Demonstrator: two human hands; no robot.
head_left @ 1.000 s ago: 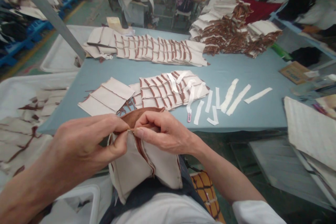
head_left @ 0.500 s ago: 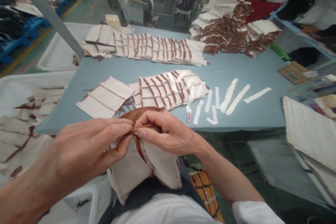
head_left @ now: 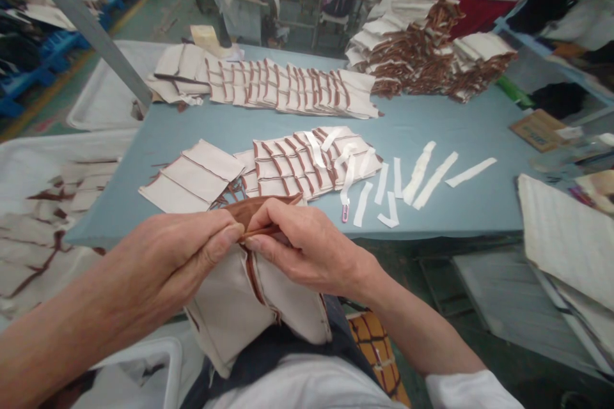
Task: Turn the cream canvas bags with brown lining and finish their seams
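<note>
Between both hands hangs a sewn fabric piece, cream on the outside with brown seam edges and a brown inner side along its top. My left hand pinches the brown edge between thumb and fingers. Right beside it, my right hand grips the same edge, thumb and forefinger pressed together, the other fingers curled. The fingertips almost meet at the top of the middle seam. Below, the piece drapes down to my lap. On the table just beyond lie a flat cream panel and an overlapping row of similar panels.
White strips are scattered on the blue table, near a small pink clip. A long row of panels and a tall pile stand at the back. White bins are at left; a metal post rises there.
My left hand has rolled over, its fingers drawn in closer against the brown edge. The hanging piece has shifted slightly to the left. The right hand stays nearly in place.
</note>
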